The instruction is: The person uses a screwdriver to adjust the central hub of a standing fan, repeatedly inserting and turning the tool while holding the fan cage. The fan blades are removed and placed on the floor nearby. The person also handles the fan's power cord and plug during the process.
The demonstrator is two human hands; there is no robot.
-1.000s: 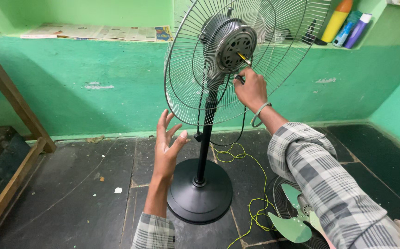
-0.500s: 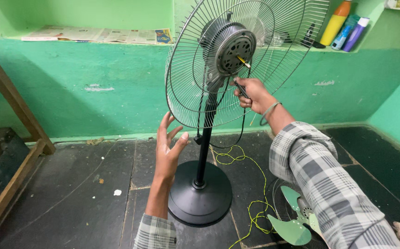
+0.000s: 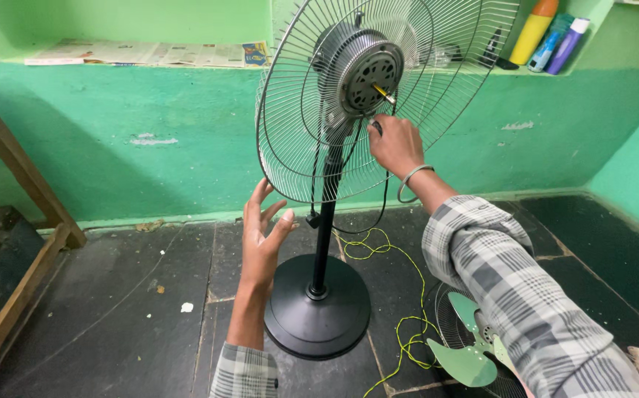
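A pedestal fan stands on the dark floor on a round black base (image 3: pixel 318 313) and a black pole (image 3: pixel 325 221). Its rear wire guard (image 3: pixel 297 147) is mounted, and the grey motor (image 3: pixel 367 74) shows a bare shaft with no blade. My right hand (image 3: pixel 395 144), a bangle on its wrist, reaches through to the guard just under the motor, fingers curled on something small I cannot make out. My left hand (image 3: pixel 264 232) hovers left of the pole, fingers spread, holding nothing.
The pale green fan blade (image 3: pixel 474 346) lies on a second wire guard on the floor at lower right. A yellow-green cord (image 3: pixel 408 295) trails across the floor. A wooden frame (image 3: pixel 17 236) stands at left. Bottles (image 3: pixel 548 33) and newspapers (image 3: pixel 150 53) sit on the green wall ledge.
My right hand has dropped from the motor shaft down to the guard below the motor. My left hand stays open beside the pole. The view has shifted slightly.
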